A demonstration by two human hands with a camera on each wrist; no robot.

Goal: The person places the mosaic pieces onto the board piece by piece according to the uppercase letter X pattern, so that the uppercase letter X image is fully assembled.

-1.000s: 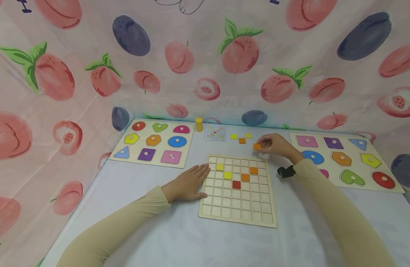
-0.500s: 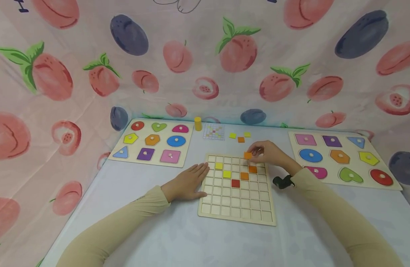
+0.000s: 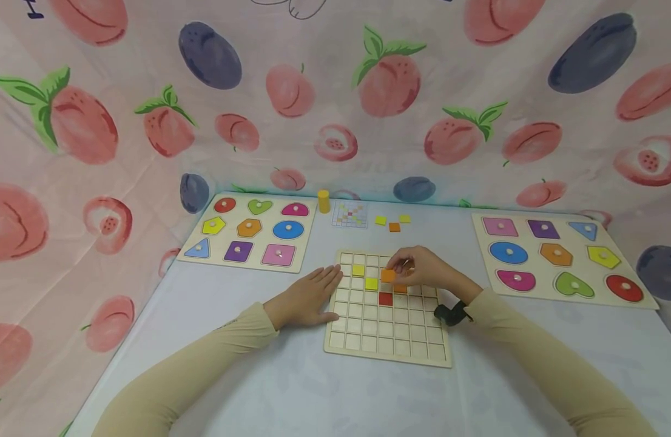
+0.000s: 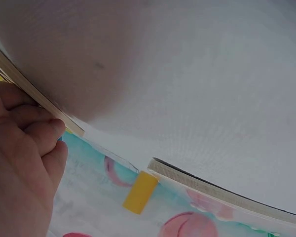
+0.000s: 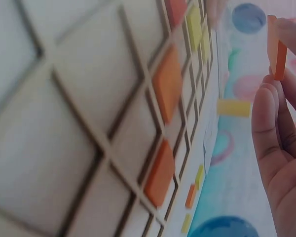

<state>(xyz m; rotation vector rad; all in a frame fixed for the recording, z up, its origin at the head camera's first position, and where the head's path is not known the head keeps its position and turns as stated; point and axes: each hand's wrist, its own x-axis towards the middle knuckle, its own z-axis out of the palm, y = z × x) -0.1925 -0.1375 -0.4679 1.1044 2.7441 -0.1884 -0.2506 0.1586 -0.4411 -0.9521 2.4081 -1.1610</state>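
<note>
A wooden grid board point(image 3: 387, 340) lies mid-table with two yellow tiles point(image 3: 359, 270), a red tile point(image 3: 386, 298) and orange tiles point(image 5: 167, 81) set in its cells. My right hand point(image 3: 423, 270) hovers over the board's upper middle and pinches an orange square tile point(image 3: 388, 275) between thumb and fingers; in the right wrist view that tile point(image 5: 276, 47) stands on edge above the cells. My left hand point(image 3: 308, 297) lies flat on the table, fingertips against the board's left edge point(image 4: 34, 101).
Two shape-puzzle boards lie at the back left point(image 3: 250, 233) and right point(image 3: 556, 258). A yellow cylinder point(image 3: 324, 201), a pattern card point(image 3: 350, 215) and three loose tiles point(image 3: 393, 223) sit behind the grid board. Fruit-print cloth walls surround the table.
My right hand has carried the orange tile from the table behind the board toward me and leftward, over the board's upper middle cells. My left hand has stayed put.
</note>
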